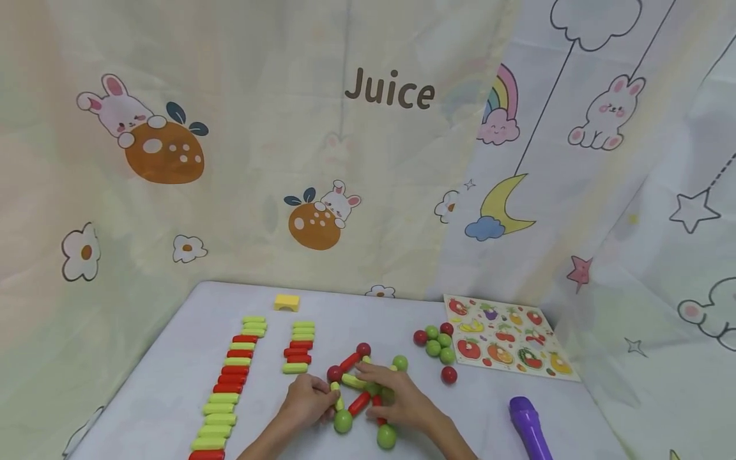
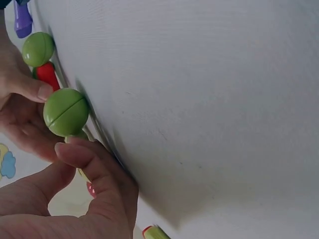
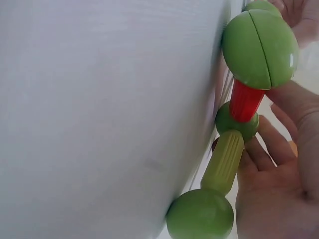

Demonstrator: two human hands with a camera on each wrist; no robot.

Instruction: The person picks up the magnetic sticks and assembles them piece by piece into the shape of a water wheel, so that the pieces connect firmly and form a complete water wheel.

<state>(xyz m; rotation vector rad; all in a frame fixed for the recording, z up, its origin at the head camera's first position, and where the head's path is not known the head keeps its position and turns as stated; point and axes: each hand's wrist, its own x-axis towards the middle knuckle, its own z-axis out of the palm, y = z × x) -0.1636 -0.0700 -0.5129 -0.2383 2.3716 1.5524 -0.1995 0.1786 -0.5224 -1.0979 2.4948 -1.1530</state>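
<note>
Ball-and-rod pieces are joined into a frame on the table. My left hand (image 1: pixel 307 399) pinches a yellow-green rod (image 1: pixel 338 397) between thumb and fingers, at the frame's left side. One end of that rod meets a green ball (image 1: pixel 343 421); a dark red ball (image 1: pixel 335 374) is at the other. Over the frame's right part spreads my right hand (image 1: pixel 402 396), its thumb against a red rod (image 1: pixel 377 409) and its fingers loosely extended. In the right wrist view, a yellow-green rod (image 3: pixel 223 162) links two green balls beside the right palm. The hand hides the frame's middle.
Red and yellow-green rods (image 1: pixel 230 379) form a long column at left, with a shorter column (image 1: pixel 296 359) beside it. A yellow block (image 1: pixel 287 303) lies behind. To the right are loose balls (image 1: pixel 433 348), a fruit picture board (image 1: pixel 506 335) and a purple toy microphone (image 1: pixel 529 425).
</note>
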